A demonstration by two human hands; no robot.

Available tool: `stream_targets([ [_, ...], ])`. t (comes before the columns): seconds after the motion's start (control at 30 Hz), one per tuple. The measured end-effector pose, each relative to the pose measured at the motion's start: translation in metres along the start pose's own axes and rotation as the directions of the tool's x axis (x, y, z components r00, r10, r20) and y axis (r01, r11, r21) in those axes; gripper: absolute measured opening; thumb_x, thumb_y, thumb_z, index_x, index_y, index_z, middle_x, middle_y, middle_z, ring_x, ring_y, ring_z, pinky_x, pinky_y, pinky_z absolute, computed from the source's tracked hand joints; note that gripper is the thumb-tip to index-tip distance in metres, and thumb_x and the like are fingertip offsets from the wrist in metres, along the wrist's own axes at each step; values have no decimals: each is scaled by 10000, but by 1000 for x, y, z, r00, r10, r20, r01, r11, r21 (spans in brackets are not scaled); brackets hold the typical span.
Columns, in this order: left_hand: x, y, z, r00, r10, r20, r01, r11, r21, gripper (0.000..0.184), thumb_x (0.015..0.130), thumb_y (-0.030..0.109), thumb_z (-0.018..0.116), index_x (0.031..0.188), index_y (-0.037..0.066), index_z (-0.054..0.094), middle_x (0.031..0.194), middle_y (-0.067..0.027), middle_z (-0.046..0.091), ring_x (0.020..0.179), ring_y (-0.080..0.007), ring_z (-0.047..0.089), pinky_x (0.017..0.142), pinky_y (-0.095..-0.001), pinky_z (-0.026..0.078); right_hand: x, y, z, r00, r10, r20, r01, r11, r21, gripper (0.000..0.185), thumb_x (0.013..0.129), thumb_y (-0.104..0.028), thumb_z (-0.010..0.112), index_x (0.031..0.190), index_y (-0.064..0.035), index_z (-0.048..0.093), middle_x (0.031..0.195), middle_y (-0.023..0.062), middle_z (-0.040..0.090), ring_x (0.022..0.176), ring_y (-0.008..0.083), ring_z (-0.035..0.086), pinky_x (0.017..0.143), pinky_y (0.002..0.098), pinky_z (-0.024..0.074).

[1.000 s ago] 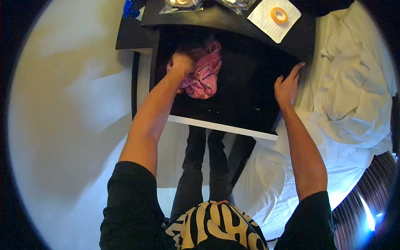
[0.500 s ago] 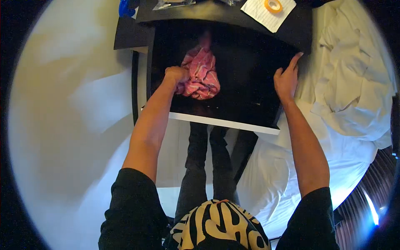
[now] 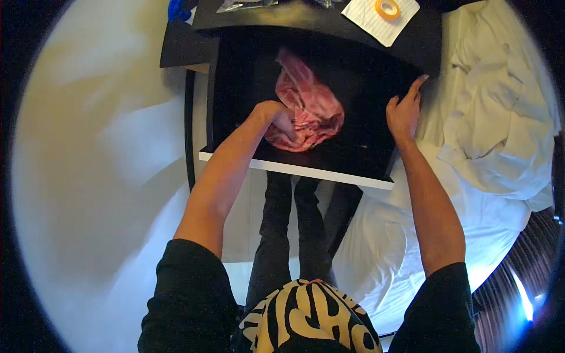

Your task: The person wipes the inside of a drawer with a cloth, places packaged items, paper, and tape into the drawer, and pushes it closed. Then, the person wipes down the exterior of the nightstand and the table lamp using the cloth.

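Observation:
A crumpled red cloth with pale stripes (image 3: 318,112) lies inside the pulled-out black drawer (image 3: 365,112). My left hand (image 3: 281,119) is closed on the cloth's lower left part, and its fingertips are partly buried in the folds. The far end of the cloth reaches up toward the back of the drawer and looks slightly blurred. At the drawer's right side rests my right hand (image 3: 404,120), with the thumb and a finger spread apart and no loose object in it.
Above the drawer is a dark desktop (image 3: 318,20) with a lined paper pad (image 3: 368,23), a roll of orange tape (image 3: 387,8) and a clear plastic bag (image 3: 244,5). A bed with rumpled white sheets (image 3: 488,117) stands to the right, a pale wall (image 3: 100,147) to the left.
My left hand has moved right and slightly toward me with the red cloth. The cloth has shifted right, spread and changed its folds. My right hand has stayed put.

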State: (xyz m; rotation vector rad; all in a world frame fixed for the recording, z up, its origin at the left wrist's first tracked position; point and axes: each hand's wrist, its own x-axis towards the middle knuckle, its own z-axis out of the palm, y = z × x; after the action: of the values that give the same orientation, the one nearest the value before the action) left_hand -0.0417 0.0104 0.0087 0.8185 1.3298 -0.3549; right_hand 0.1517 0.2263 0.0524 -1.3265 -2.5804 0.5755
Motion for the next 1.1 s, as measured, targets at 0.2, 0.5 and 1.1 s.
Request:
stream_targets([
  [0.2, 3, 20, 21, 962, 81, -260, -10, 964, 265, 369, 779, 339, 653, 990, 39, 687, 971, -182, 691, 892, -324, 679, 775, -427, 538, -2, -12, -7, 997, 49, 58, -50, 999, 17, 878, 817, -82, 497, 1499, -97, -55, 1309, 362, 403, 1030, 531, 533, 894, 533, 470],
  [0.5, 55, 19, 45, 642, 484, -595, -121, 830, 544, 342, 827, 225, 565, 1127, 67, 615, 1040, -188, 663, 963, -352, 651, 793, -475, 525, 0, -27, -10, 1000, 15, 5, -15, 1000, 6, 880, 820, -88, 508, 1498, -95, -53, 1281, 362, 420, 1009, 533, 541, 885, 537, 472],
  [1.1, 71, 115, 53, 654, 303, -693, -126, 947, 295, 285, 845, 187, 516, 1095, 137, 643, 1068, -128, 666, 972, -337, 648, 818, -510, 495, 2, -37, -10, 998, 58, 28, -56, 997, -43, 882, 818, -81, 507, 1497, -87, -56, 1305, 358, 419, 1023, 522, 550, 875, 525, 490],
])
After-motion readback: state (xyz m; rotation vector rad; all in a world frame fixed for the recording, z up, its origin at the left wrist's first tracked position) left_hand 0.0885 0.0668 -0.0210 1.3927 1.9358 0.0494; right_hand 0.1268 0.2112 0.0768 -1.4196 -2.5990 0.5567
